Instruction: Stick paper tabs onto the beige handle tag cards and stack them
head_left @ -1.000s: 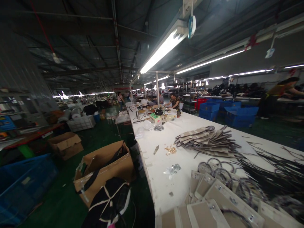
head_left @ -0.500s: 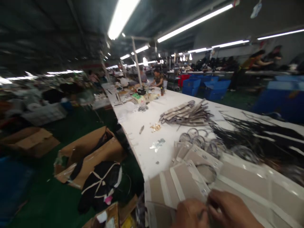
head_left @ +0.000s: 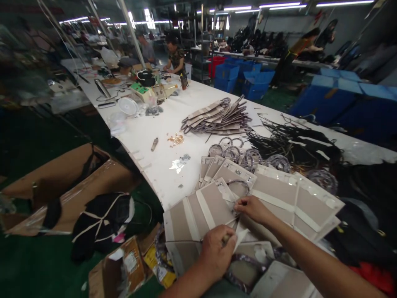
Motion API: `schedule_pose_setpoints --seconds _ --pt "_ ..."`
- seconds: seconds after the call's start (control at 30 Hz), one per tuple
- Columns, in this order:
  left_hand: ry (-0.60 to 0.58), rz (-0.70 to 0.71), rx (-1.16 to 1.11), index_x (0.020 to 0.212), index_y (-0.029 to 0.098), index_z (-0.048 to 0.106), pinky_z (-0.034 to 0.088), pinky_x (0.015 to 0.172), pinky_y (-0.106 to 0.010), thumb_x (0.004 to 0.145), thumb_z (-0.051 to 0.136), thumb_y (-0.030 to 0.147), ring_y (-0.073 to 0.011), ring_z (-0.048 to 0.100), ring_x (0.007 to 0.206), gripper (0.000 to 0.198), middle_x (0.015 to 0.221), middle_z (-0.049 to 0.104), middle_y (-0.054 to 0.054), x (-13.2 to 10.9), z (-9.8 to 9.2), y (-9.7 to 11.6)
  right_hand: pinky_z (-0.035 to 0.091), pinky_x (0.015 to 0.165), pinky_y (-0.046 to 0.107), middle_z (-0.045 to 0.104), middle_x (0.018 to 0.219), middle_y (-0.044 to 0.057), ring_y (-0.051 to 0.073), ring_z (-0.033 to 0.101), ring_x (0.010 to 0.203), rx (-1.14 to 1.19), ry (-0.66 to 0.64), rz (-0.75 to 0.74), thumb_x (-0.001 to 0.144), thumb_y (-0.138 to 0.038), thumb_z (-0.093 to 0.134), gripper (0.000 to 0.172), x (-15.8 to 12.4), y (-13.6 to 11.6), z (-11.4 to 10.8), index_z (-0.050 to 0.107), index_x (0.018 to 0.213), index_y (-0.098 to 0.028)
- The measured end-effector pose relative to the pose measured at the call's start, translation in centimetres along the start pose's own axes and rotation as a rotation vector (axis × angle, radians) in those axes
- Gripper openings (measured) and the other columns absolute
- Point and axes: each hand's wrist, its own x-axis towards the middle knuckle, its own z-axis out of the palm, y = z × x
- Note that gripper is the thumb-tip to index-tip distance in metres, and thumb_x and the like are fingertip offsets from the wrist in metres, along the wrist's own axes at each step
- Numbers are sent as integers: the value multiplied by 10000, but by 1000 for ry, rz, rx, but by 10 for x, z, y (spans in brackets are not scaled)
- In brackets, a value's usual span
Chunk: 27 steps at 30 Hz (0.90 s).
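I'm holding a beige panel (head_left: 198, 211) w/ both hands at the near end of the white surface (head_left: 149, 128). My left hand (head_left: 217, 252) is curling shut on the panel's near edge, thumb on top, pinching a white corner of it. My right hand (head_left: 252, 209) is sitting just beyond and to the right of it, fingers drawn narrow and pinching the panel's far right edge. The two hands are near each other but not touching. The panel is lying flat btwn them and spreading out to the left of both, w/ its near left corner hanging over the surface edge.

A grey cord loop (head_left: 240, 184) is lying at the panel's far corner, just ahead of my right fingertips; can't tell if they're touching it. More panels are sitting in a flat stack (head_left: 294, 198) to the right of my right hand, touching the one I'm holding. Further up, a fanned pile of panels (head_left: 217, 118) is resting mid-surface, w/ black cords (head_left: 294, 140) to its right, and brass bits (head_left: 176, 139) and a small tool (head_left: 154, 144) to its left.

Down on the floor to the left, a cardboard box (head_left: 62, 186) is lying open next to a black garment (head_left: 102, 219). At the far end a co-worker (head_left: 175, 54) is bending over the same surface, blue crates (head_left: 248, 78) behind.
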Motion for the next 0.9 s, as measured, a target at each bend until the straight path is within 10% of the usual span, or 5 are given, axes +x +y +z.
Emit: schedule_pose_setpoints --seconds 0.63,0.77,0.9 --pt "8 -151 -130 865 188 695 409 686 -255 886 581 334 -169 560 747 186 761 623 12 16 -4 -6 354 650 274 640 723 0 176 568 702 -277 289 45 882 -408 565 209 20 33 14 629 850 -212" --pt "-43 -199 -206 921 167 683 394 635 -249 834 599 301 -151 509 682 180 727 579 27 13 -7 -2 393 636 280 626 714 8 179 549 682 -60 301 1 883 -509 534 343 9 12 -2 643 847 -186" --pt "-41 -174 -238 856 155 679 388 632 -250 857 608 352 -147 507 676 209 717 588 23 10 -4 -7 412 634 266 640 763 -1 159 543 680 103 50 -91 877 -539 599 380 -28 -29 -12 694 968 -182"
